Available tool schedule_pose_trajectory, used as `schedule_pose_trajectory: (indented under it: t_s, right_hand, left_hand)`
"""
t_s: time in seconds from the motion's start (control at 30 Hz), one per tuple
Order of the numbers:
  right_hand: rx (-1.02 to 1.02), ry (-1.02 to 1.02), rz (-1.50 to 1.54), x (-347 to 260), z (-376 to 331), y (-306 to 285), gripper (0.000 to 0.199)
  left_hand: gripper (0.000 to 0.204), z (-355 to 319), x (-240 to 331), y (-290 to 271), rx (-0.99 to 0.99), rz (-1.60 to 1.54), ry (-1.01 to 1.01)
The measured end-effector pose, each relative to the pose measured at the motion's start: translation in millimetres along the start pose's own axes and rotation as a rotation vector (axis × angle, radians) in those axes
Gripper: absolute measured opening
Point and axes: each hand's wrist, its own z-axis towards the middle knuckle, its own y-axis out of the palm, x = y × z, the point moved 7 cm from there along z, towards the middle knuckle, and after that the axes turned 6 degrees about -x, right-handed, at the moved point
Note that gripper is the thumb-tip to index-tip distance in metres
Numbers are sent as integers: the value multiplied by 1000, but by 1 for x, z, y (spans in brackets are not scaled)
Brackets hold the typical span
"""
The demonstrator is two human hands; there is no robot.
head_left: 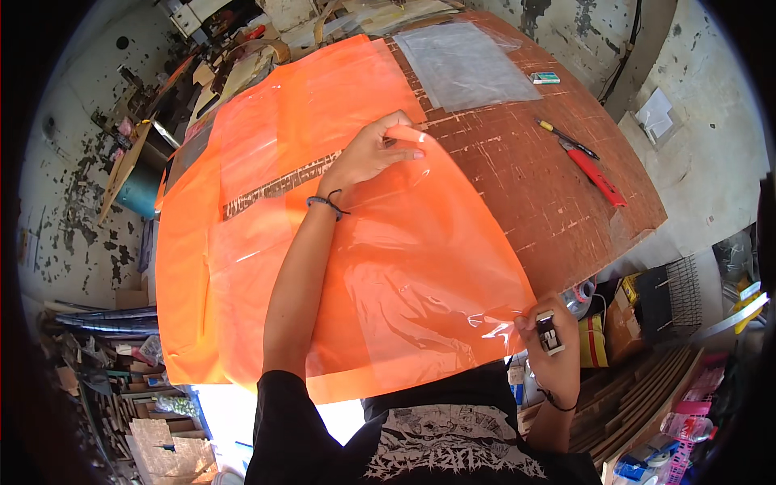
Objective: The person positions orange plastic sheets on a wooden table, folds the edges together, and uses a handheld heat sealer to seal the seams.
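A large glossy orange plastic sheet (428,267) spreads over the near part of the table and hangs past its front edge. My left hand (373,153) is closed on the sheet's far right edge, with the edge curling up between thumb and fingers. Near my body, my right hand (558,360) pinches the sheet's near right corner. A small black-and-white object (550,333) rests against that hand; I cannot make out its kind. Farther off, more orange sheeting (339,89) lies on the table, with a strip of bare wood showing between.
On the brown wooden table (517,194) lie clear plastic sheets (469,65), a small green-and-white box (545,78), a yellow-and-black pen-like tool (566,137) and a red-handled cutter (596,176). Stacked boards (622,396) stand at the lower right. Clutter fills the lower left.
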Motion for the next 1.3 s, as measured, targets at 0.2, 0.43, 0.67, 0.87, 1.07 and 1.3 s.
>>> schedule_pose_trajectory:
  t_s: [0.2,0.43,0.67,0.87,1.07,1.3]
  right_hand:
    - [111,230,126,40,-20,2,16]
    - [188,408,192,55,-27,-10,24]
    - [207,477,300,66,-31,-10,26]
    - [230,473,302,68,-28,-7,24]
    - [236,460,304,63,-28,-9,24]
    - [149,484,368,73,-32,-10,26]
  left_hand:
    - [27,-1,-2,-12,129,146,-56]
    - [27,-6,-18,-25,136,245,-243]
    - [24,-1,-14,-20,116,372,-303]
    - [29,-4,-18,-30,154,403,-212]
    - [33,-4,-30,-32,147,396,-270]
    - [37,-3,-27,-28,183,434,-247]
